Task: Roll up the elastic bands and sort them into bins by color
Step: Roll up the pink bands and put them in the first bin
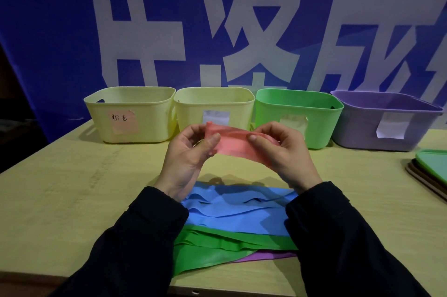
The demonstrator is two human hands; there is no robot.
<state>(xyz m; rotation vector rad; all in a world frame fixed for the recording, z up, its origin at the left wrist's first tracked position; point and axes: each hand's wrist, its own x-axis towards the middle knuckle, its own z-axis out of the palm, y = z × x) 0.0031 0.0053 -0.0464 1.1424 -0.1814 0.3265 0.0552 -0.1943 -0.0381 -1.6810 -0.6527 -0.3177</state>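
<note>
Head view: left hand [187, 154] and right hand [281, 151] (palms facing, raised above table) pinch pink band [233, 143] ends.

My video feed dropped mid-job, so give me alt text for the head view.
Both hands, left hand and right hand, pinch a pink band stretched between them above a wooden table. Blue bands, green bands and a purple band lie below; four bins stand behind, the leftmost yellow bin pink-labelled.
</note>
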